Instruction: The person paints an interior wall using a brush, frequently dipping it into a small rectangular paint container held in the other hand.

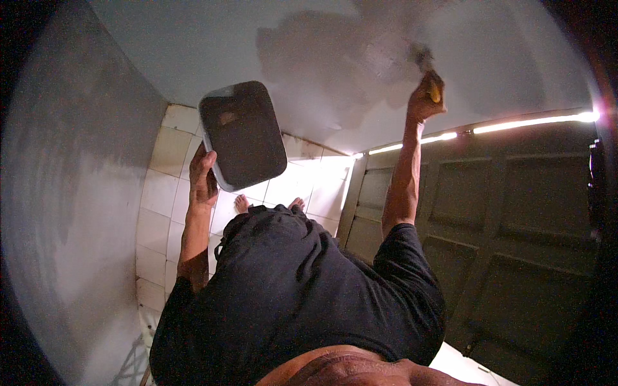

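Note:
My left hand [203,176] grips the near left edge of a rectangular plastic tub [221,174] with rounded corners and a pale rim. The tub's face looks dark grey-brown, with a small lighter spot; whether that is liquid inside it, I cannot tell. Raised to the right, my right hand [427,99] is closed around the yellow handle of a brush-like tool [423,57]. Its blurred head is at the grey wall [483,62], beside a darker, damp-looking patch [309,53]. Shadow and blur hide whether the head is bristle or blade.
A dark panelled door [458,193] stands close on my right, bright light showing along its edge. Another grey wall [72,193] rises on the left. White floor tiles [157,217] lie below, under my bare feet [242,203].

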`<state>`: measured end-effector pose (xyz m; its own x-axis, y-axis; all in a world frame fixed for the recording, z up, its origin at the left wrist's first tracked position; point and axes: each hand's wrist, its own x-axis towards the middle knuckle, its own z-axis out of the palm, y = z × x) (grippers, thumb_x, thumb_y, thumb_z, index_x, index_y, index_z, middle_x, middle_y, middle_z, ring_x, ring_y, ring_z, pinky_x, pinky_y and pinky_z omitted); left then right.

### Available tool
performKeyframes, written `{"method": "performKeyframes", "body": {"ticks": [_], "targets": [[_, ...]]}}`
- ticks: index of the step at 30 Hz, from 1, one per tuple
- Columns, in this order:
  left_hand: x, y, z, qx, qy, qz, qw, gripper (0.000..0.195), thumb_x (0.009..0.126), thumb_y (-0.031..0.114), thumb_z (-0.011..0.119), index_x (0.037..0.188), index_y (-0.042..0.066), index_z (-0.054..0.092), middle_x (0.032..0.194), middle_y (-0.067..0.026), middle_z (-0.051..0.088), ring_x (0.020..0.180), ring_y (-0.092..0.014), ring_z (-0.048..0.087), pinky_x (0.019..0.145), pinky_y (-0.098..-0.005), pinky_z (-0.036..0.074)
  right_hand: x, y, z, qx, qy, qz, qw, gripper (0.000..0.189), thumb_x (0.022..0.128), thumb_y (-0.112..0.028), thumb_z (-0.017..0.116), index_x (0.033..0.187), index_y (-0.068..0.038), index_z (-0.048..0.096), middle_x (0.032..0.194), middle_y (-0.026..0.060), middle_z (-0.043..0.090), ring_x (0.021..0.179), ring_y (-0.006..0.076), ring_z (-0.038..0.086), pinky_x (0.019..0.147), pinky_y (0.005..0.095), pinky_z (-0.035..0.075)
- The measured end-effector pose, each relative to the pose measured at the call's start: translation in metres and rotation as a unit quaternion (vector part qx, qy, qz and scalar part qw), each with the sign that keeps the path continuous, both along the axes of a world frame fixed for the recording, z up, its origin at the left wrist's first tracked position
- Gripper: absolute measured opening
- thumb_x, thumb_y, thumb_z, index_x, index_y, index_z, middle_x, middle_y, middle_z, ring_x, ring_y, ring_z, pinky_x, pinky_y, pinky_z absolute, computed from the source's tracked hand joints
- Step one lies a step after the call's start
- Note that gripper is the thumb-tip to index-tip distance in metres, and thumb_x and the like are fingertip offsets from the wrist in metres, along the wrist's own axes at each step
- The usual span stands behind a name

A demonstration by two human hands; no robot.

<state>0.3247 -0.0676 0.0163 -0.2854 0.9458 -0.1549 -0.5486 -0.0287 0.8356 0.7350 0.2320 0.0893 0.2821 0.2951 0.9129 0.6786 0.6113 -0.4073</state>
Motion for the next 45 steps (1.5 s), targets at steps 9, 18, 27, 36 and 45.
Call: {"method": "performKeyframes", "body": {"ticks": [9, 18, 27, 36, 45], "targets": [[-0.008, -0.004, -0.004, -0.125, 0.018, 0.065, 0.99, 0.05, 0.081, 0.037, 0.064, 0.119, 0.007, 0.055, 0.118, -0.0086, 0.058, 0.108, -0.026, 0.056, 0.092, -0.0422, 0.045, -0.105, 0.015, -0.026, -0.159, 0.012, 0.017, 0.987, 0.019, 0.082, -0.01, 0.065, 0.101, -0.01, 0.069, 0.092, 0.0092, 0.071, 0.079, 0.0214, 0.068, 0.067, 0.033, 0.053], [0.02, 0.002, 0.05, -0.143, 0.084, 0.073, 0.983, 0.055, 0.083, 0.042, 0.059, 0.124, 0.006, 0.049, 0.118, -0.0084, 0.055, 0.106, -0.026, 0.055, 0.087, -0.0421, 0.046, 0.049, 0.013, 0.023, -0.058, 0.093, 0.073, 0.991, 0.017, 0.082, -0.016, 0.069, 0.099, -0.015, 0.071, 0.091, 0.01, 0.071, 0.074, 0.0197, 0.07, 0.065, 0.0322, 0.055], [-0.012, 0.014, 0.037, -0.064, 0.014, 0.027, 0.998, 0.061, 0.082, 0.042, 0.061, 0.128, 0.004, 0.047, 0.122, -0.0102, 0.055, 0.107, -0.028, 0.055, 0.089, -0.0431, 0.047, 0.131, -0.04, 0.06, 0.025, 0.262, -0.234, 0.936, 0.015, 0.081, -0.007, 0.063, 0.095, -0.008, 0.069, 0.086, 0.0123, 0.072, 0.076, 0.0177, 0.071, 0.067, 0.0287, 0.055], [0.046, 0.022, 0.074, -0.016, 0.017, -0.076, 0.997, 0.057, 0.087, 0.038, 0.058, 0.13, 0.003, 0.046, 0.128, -0.0116, 0.053, 0.117, -0.026, 0.051, 0.099, -0.0405, 0.041, -0.045, -0.088, 0.116, -0.022, 0.007, 0.036, 0.999, 0.014, 0.079, -0.01, 0.069, 0.091, -0.007, 0.062, 0.072, 0.0122, 0.065, 0.063, 0.0275, 0.066, 0.054, 0.0335, 0.052], [0.054, 0.006, 0.107, 0.062, 0.083, -0.108, 0.989, 0.047, 0.094, 0.036, 0.049, 0.124, 0.001, 0.05, 0.123, -0.0115, 0.055, 0.113, -0.021, 0.052, 0.097, -0.0347, 0.04, -0.12, -0.219, 0.2, -0.297, 0.08, 0.349, 0.885, 0.02, 0.075, -0.006, 0.076, 0.092, -0.002, 0.067, 0.08, 0.0038, 0.069, 0.074, 0.0102, 0.064, 0.065, 0.0243, 0.053]]}}
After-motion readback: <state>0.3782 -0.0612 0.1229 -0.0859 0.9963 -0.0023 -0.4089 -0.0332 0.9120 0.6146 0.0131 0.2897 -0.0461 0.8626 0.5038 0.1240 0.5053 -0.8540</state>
